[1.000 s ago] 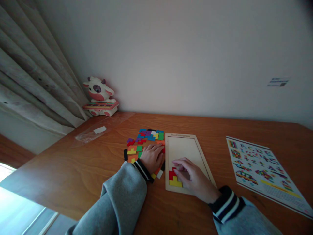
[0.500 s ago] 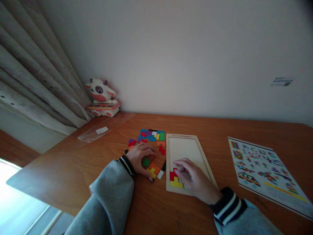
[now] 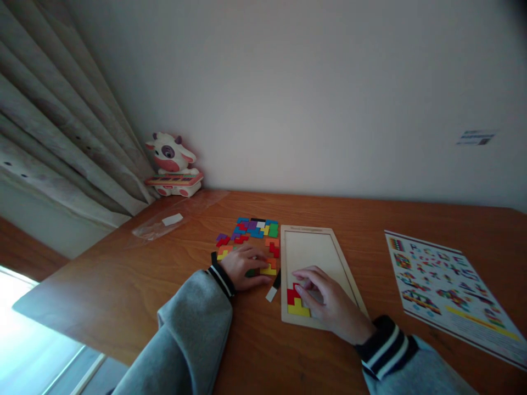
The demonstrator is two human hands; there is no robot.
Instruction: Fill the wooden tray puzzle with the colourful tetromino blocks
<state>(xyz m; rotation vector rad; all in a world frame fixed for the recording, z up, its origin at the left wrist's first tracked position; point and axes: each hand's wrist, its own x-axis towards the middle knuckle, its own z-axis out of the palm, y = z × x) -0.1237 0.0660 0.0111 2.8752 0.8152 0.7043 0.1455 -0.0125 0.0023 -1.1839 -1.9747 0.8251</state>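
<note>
My left hand (image 3: 247, 267) lies low over the loose puzzle pieces, fingers stretched and slightly spread. Its fingertips reach an orange piece (image 3: 270, 263) and a yellow piece (image 3: 268, 271). A green piece (image 3: 251, 272) shows partly between thumb and fingers. My right hand (image 3: 325, 299) hovers over the lower part of the wooden puzzle board (image 3: 315, 229), its fingers curled in a pinch; whatever they may hold is hidden. Beside its fingertips, a red piece (image 3: 291, 296) and a yellow piece (image 3: 298, 310) fit together in the board's lower left corner.
Several coloured pieces (image 3: 256, 226) lie left of the board. A black piece (image 3: 277, 280) and a white piece (image 3: 271, 294) lie along its left edge. A printed pattern sheet (image 3: 448, 291) is on the right. A clear plastic bag (image 3: 152, 227) and a cow toy (image 3: 173, 164) are at the back left.
My left hand has slid up and to the right, and the orange and yellow pieces have moved up, away from the table's front. My right hand stays put over the board.
</note>
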